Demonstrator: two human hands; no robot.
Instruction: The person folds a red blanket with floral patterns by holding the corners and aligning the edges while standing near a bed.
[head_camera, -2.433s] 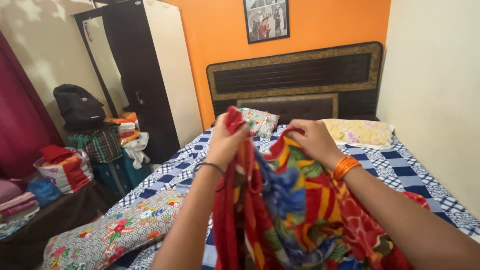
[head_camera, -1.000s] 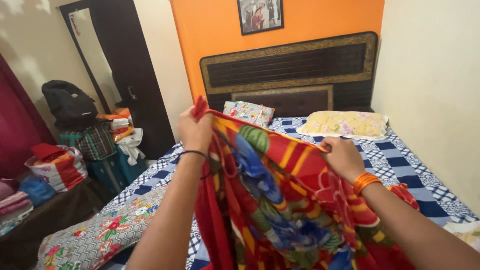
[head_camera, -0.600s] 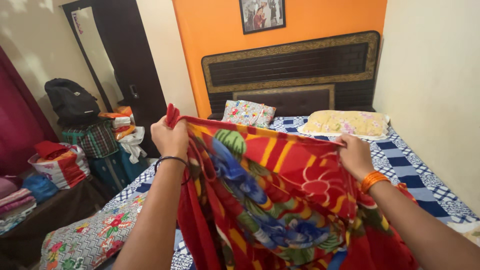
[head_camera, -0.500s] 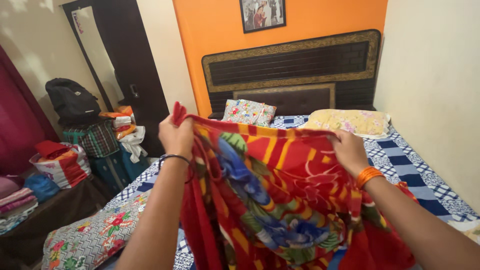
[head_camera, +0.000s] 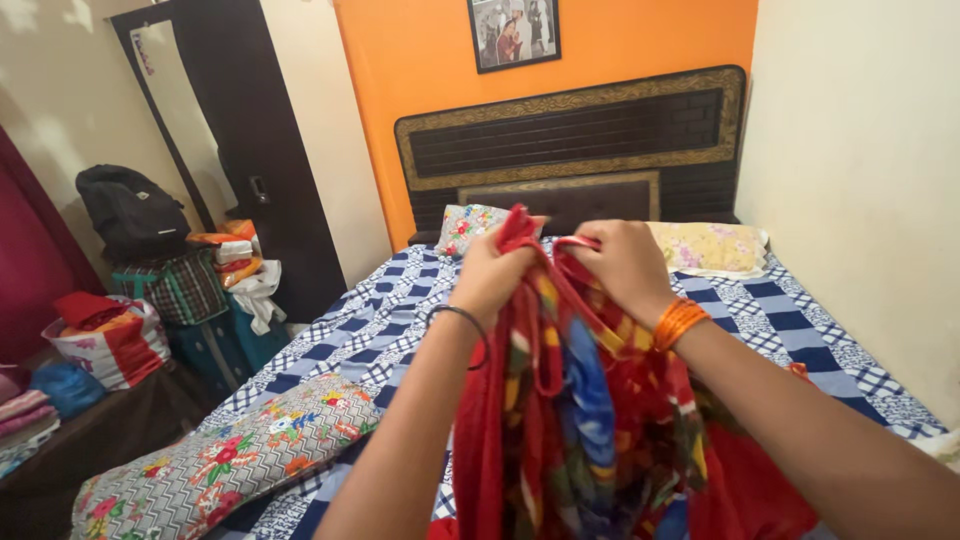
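1. Up front, both hands are meeting at chest height above the bed (head_camera: 800, 330); the left hand (head_camera: 490, 275) and the right hand (head_camera: 625, 265) are nearly touching.
2. Left-hand fingers are closing together around a bunched top edge of the red floral blanket (head_camera: 580, 420); a red corner is sticking up out of that fist.
3. Right-hand fingers are pinching together on the blanket's red hem just beside the left fist.
4. Blanket is hanging down in gathered folds between the two forearms, over the blue-and-white checked bed sheet.
5. Black band is circling the left wrist; orange bangles (head_camera: 678, 320) are circling the right.
6. Long floral bolster (head_camera: 230, 460) is lying on the bed's near left edge; a yellow pillow (head_camera: 715, 247) and a floral cushion (head_camera: 462, 225) are resting against the dark headboard (head_camera: 570, 140).
7. Bags and folded clothes are sitting stacked beside the dark wardrobe (head_camera: 270, 150), left of the bed.
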